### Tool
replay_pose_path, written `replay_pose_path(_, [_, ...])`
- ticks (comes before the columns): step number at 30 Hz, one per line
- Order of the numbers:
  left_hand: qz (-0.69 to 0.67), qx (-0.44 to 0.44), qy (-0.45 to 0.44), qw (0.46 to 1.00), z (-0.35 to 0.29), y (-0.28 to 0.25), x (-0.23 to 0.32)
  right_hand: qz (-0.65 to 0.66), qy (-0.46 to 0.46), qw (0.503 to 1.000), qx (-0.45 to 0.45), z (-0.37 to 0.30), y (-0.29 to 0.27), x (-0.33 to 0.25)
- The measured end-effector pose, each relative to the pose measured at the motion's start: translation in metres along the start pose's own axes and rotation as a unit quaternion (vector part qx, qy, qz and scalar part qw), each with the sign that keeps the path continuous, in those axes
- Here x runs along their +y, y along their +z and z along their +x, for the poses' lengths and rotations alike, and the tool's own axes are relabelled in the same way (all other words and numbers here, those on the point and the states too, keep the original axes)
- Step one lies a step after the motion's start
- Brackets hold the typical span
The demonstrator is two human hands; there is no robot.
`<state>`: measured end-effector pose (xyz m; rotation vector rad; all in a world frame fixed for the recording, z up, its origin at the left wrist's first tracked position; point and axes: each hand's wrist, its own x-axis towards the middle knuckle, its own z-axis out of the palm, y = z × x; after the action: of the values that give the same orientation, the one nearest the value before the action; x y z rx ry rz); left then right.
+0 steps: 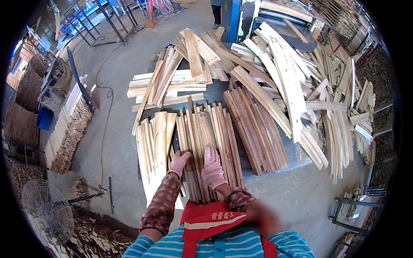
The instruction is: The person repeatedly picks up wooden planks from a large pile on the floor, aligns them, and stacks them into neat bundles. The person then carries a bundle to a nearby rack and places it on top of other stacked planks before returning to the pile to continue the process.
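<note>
A bundle of narrow brown wooden slats (193, 137) lies side by side in front of me, its near ends close to my red apron. My left hand (179, 162), in a pale pink work glove, touches the left edge of this bundle with its fingers apart. On top of the slats rests my right hand (213, 167), gloved alike, flat with fingers stretched forward. Neither hand is wrapped round a slat. Paler boards (160, 137) lie just left of the bundle. Darker brown slats (256, 129) form another row to the right.
Loose boards (193, 53) cross each other at the table's far side. A large heap of pale boards (288, 81) spreads to the right. A stack of slats (69, 129) and a caged fan (47, 210) stand at left. A cable (103, 129) runs along the floor. Someone's legs (216, 15) show beyond.
</note>
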<state>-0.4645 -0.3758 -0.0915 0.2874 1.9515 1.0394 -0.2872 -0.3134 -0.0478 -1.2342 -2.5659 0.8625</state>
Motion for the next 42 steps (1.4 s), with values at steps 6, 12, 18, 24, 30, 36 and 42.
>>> replay_pose_path(6, [-0.124, -0.102, -0.048, 0.986, 0.006, -0.021, 0.053, -0.043, 0.072, 0.996, -0.031, 0.005, -0.01, -0.004])
replay_pose_path(12, [-0.174, -0.12, -0.075, 0.975, 0.04, -0.032, 0.067, 0.23, 0.172, 0.958, 0.015, 0.014, -0.072, -0.009])
replay_pose_path(18, [-0.076, -0.055, -0.024, 0.995, 0.031, -0.007, 0.057, 0.488, 0.092, 0.848, 0.188, -0.008, -0.097, 0.035])
replay_pose_path(24, [0.063, 0.112, 0.002, 0.992, -0.002, 0.043, 0.061, 0.053, 0.085, 0.95, 0.295, -0.04, -0.081, 0.104])
replay_pose_path(30, [0.036, 0.157, 0.016, 0.987, 0.005, 0.036, 0.033, 0.097, 0.326, 0.937, -0.075, -0.021, -0.061, 0.104])
replay_pose_path(36, [0.046, 0.15, -0.022, 0.987, -0.007, 0.03, 0.018, 0.01, 0.346, 0.93, -0.12, 0.049, -0.087, 0.064])
replay_pose_path(42, [0.047, 0.093, 0.037, 0.994, -0.005, 0.022, 0.002, 0.047, 0.348, 0.929, -0.121, 0.067, -0.089, 0.071])
